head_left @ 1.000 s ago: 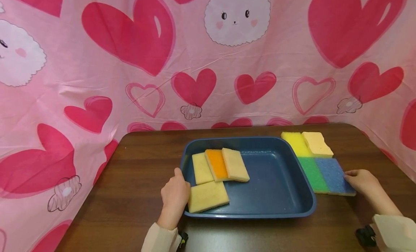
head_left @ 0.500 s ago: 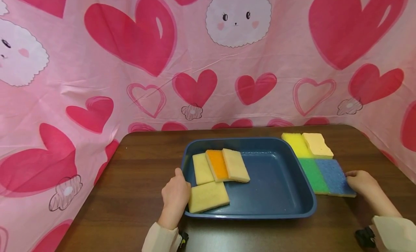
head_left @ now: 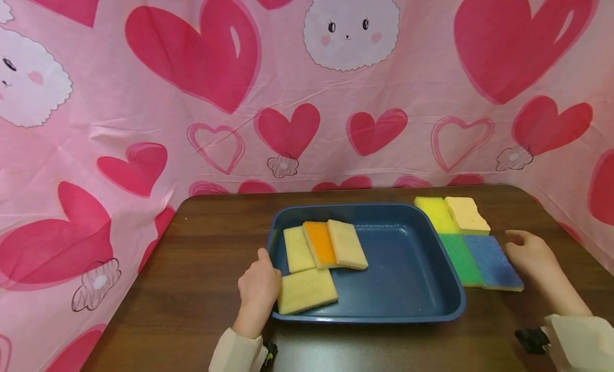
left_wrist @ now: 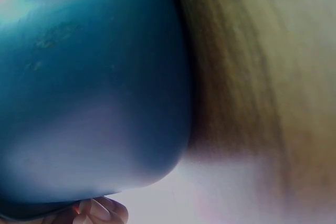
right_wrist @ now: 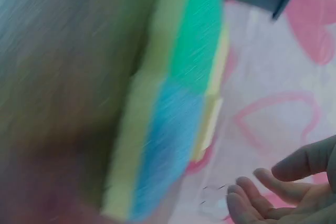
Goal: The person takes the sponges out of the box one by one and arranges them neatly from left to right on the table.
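Observation:
A dark blue baking tray (head_left: 403,276) stands mid-table, and my left hand (head_left: 259,286) grips its left rim. In the left wrist view, fingertips (left_wrist: 102,209) curl at the edge of the tray (left_wrist: 100,82). Several sponges lie in the tray's left half: one with an orange face (head_left: 320,245), a cream one (head_left: 347,244) and pale yellow ones. Right of the tray, a green-faced sponge (head_left: 458,257) lies side by side with a blue-faced sponge (head_left: 494,260). My right hand (head_left: 532,255) hovers just right of the blue-faced one, fingers loosely bent with nothing in them.
Behind the green and blue sponges lie a bright yellow sponge (head_left: 435,213) and a pale sponge with a wavy edge (head_left: 467,215). The brown wooden table (head_left: 206,265) ends at a pink curtain (head_left: 336,84) printed with hearts.
My right hand has let go of the blue-faced sponge's right edge and risen slightly away from it. The left hand stays on the tray.

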The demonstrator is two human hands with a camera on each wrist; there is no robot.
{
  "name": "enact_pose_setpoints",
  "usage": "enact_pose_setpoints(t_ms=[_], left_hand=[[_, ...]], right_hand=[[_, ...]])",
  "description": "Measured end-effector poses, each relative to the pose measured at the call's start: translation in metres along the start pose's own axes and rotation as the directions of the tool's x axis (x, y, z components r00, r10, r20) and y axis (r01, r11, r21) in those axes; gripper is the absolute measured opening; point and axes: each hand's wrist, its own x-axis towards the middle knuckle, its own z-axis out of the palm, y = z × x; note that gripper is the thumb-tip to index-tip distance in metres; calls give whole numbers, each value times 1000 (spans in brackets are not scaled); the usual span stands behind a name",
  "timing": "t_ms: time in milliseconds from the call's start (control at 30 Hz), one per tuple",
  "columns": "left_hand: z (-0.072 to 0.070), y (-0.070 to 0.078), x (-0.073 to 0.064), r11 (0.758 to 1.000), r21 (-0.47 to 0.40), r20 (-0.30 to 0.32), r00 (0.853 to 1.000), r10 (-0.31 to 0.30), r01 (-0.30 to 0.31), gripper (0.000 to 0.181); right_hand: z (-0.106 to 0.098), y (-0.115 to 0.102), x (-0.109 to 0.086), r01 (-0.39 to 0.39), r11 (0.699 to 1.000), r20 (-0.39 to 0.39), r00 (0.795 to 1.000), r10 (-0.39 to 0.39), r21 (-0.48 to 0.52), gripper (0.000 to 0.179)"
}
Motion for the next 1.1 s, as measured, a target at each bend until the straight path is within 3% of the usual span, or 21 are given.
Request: enact_pose_setpoints(t_ms=[200,533,800,1100], left_hand=[[0,1,0,1000,4,-4,1000,3,-3,24],[0,1,0,1000,8,-4,1000,4,-4,24],[0,-1,-1,1000,-3,-21,1000,19,-19,21],[-1,-1,-1,1000,-7,-18,1000,14,-14,20]], right_hand=[[-1,-42,-10,43,991,-95,995,-31,128,52],[7,-112,-18,221,964,-179,965,-194,147,44],[27,-168,-22,275,947,-130,958,-256,168,40],[61,-198,-14,332,932,-31,943,-331,144,37]])
